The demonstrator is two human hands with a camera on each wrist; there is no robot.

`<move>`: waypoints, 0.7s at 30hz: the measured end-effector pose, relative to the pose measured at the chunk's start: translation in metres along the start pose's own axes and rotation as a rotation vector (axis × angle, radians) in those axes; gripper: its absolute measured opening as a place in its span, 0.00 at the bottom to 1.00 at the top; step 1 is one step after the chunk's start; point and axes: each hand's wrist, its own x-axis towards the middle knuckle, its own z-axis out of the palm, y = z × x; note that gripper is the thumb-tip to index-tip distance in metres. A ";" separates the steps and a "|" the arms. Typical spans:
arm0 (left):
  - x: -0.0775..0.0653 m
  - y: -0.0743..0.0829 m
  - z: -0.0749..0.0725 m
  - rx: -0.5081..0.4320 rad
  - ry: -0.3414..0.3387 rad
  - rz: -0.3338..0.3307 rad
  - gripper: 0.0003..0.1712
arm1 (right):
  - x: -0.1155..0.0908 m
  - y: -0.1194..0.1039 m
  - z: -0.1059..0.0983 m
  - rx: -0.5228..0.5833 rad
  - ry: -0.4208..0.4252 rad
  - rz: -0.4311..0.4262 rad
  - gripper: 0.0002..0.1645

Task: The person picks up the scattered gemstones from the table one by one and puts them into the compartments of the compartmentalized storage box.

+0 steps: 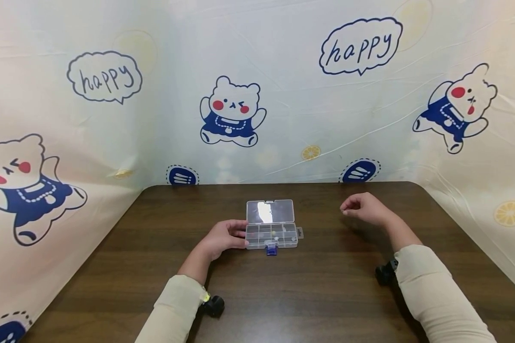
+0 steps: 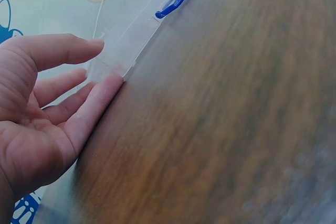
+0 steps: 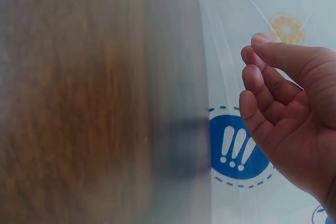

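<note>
A clear plastic compartment box (image 1: 259, 236) stands on the wooden table with its lid (image 1: 279, 209) raised at the back. Several tiny pieces (image 1: 276, 238), too small to make out, lie in its compartments. A blue latch (image 1: 271, 249) hangs at the front, also seen in the left wrist view. My left hand (image 1: 223, 238) touches the box's left end, its fingers and thumb mostly straight. Right of the box, my right hand (image 1: 369, 209) hovers over the table. In the right wrist view the thumb tip meets the forefinger (image 3: 248, 55); nothing shows between them.
The brown wooden table (image 1: 317, 295) runs back to a pale printed cloth (image 1: 283, 43) that hangs behind it and at both sides. A clear hanging tab (image 1: 300, 232) sticks out from the box's right end. Both wrists carry small black cameras (image 1: 214, 306).
</note>
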 end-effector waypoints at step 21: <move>0.000 0.000 0.001 0.028 0.013 0.010 0.34 | 0.000 -0.035 0.015 0.021 -0.070 -0.108 0.08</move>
